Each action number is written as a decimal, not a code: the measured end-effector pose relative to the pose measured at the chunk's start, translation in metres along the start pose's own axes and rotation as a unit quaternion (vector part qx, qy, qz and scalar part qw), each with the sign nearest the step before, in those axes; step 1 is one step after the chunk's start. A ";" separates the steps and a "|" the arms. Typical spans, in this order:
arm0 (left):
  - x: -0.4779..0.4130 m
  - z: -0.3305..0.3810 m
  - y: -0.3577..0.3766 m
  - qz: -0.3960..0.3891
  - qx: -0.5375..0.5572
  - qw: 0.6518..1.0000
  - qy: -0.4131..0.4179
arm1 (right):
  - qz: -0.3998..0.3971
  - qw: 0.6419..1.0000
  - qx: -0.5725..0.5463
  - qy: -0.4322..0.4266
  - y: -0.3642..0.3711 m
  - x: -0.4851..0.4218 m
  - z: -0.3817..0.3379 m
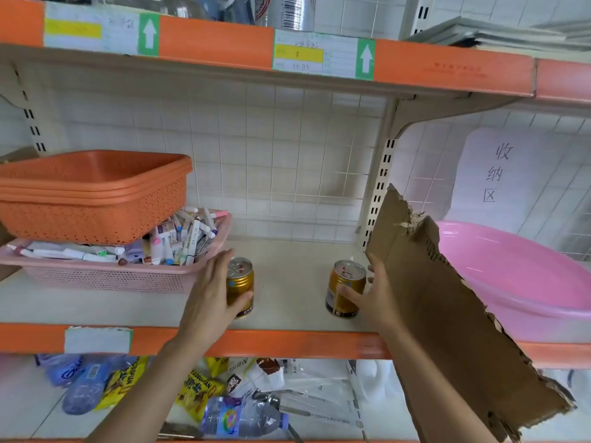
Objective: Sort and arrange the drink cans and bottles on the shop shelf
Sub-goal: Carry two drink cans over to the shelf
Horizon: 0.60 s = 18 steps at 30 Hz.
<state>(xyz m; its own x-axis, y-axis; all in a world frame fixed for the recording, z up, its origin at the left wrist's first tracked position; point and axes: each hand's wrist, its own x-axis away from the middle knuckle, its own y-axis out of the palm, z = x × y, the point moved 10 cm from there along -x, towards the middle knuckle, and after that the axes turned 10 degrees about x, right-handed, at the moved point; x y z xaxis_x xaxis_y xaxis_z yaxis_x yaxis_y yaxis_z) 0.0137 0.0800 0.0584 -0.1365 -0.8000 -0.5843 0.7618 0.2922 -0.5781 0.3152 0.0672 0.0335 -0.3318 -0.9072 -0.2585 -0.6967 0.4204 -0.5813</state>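
Two gold drink cans stand upright on the cream shelf (pixel 287 282). My left hand (pixel 212 290) wraps the left can (pixel 241 279) from its left side, thumb across the front. My right hand (pixel 372 294) grips the right can (pixel 343 290) from its right, thumb on the front and fingers behind. The cans stand about a can's height apart near the shelf's front edge. A clear plastic bottle (pixel 243 417) lies on its side on the shelf below.
A pink basket (pixel 112 278) of markers sits left, with stacked orange baskets (pixel 92 199) on top. A torn cardboard sheet (pixel 447 314) leans at the right, in front of a pink basin (pixel 524 270). Snack packets and bags lie on the lower shelf.
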 end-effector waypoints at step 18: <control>0.013 -0.025 0.002 0.113 0.311 0.931 -0.155 | 0.064 0.993 -0.097 -0.001 -0.009 0.021 -0.022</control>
<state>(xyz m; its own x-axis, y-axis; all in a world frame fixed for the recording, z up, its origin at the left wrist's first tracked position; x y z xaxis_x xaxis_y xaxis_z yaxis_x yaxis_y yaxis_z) -0.0028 0.0831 0.0351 0.1880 -0.8956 -0.4031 0.9813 0.1890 0.0377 0.3003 0.0444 0.0498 -0.4253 -0.8460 -0.3217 -0.7583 0.5271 -0.3837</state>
